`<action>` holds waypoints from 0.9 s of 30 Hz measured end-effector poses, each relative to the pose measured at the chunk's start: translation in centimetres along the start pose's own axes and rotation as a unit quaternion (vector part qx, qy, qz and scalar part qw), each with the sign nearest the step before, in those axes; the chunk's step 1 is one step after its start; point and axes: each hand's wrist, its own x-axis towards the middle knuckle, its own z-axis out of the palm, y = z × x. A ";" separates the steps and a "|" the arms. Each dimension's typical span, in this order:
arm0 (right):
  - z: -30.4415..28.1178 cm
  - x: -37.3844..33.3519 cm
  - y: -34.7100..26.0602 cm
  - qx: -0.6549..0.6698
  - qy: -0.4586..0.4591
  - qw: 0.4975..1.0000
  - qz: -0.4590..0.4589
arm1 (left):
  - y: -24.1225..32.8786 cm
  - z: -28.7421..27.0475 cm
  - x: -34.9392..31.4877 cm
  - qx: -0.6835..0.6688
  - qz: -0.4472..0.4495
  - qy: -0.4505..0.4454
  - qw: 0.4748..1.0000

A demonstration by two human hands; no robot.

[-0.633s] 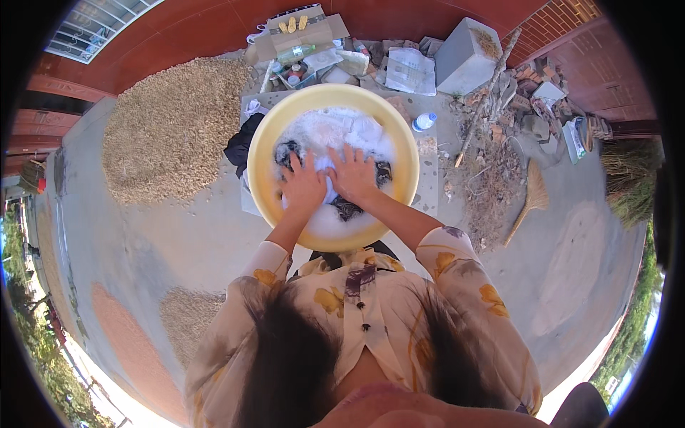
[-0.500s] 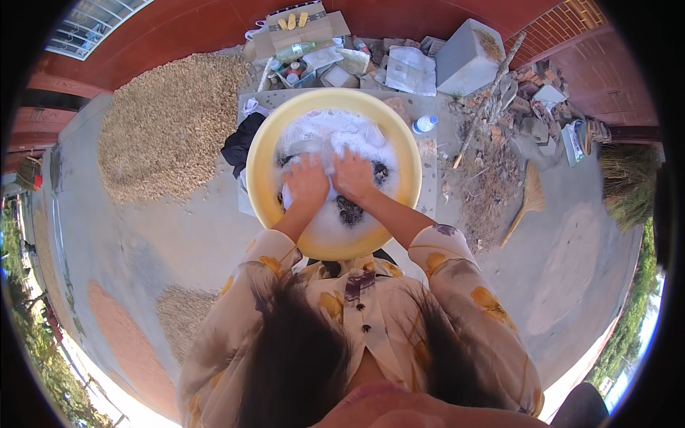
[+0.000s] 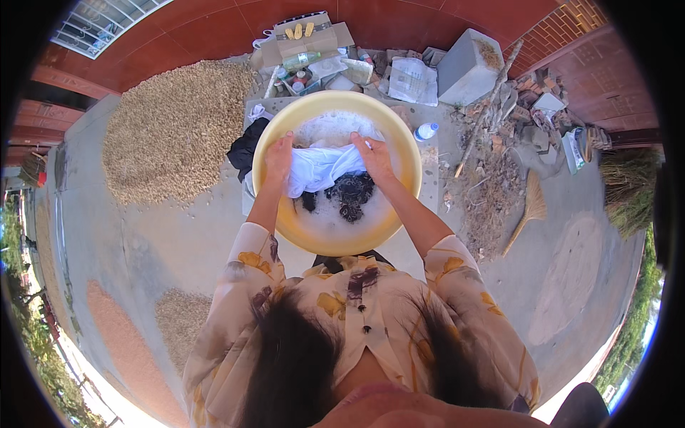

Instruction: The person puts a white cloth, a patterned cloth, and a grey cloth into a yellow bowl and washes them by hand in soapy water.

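Observation:
A wet white cloth [image 3: 322, 167] stretches between my two hands above the suds in a yellow basin [image 3: 269, 222]. My left hand [image 3: 279, 158] grips its left end near the basin's left wall. At the other end, my right hand [image 3: 374, 155] pinches the cloth between thumb and fingers. Dark patterned fabric [image 3: 351, 195] floats in the foamy water [image 3: 335, 127] just below the white cloth. What kind of garment the white cloth is cannot be made out.
Left of the basin lies a black cloth [image 3: 246, 148]. To its right stands a capped bottle [image 3: 426, 131]. Behind are a cardboard box [image 3: 335, 36] with corn cobs [image 3: 299, 31] and a white block [image 3: 467, 68]. A broom [image 3: 534, 202] and a grain heap [image 3: 171, 128] lie on the ground.
Both hands were pressed down together in the suds. They have moved apart and up, and now hold the white cloth stretched between them.

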 end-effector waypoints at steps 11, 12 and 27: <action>-5.5 -9.2 -3.0 -0.288 -0.063 0.934 -0.204 | 3.7 -2.9 -13.0 0.255 0.237 0.024 0.937; -4.7 -9.0 -2.2 -0.353 -0.045 0.909 -0.216 | 3.8 -2.2 -13.7 0.303 0.205 0.016 0.931; 3.1 2.1 6.7 -0.584 -0.290 0.758 -0.025 | -3.4 6.1 -2.8 0.524 0.063 -0.200 0.826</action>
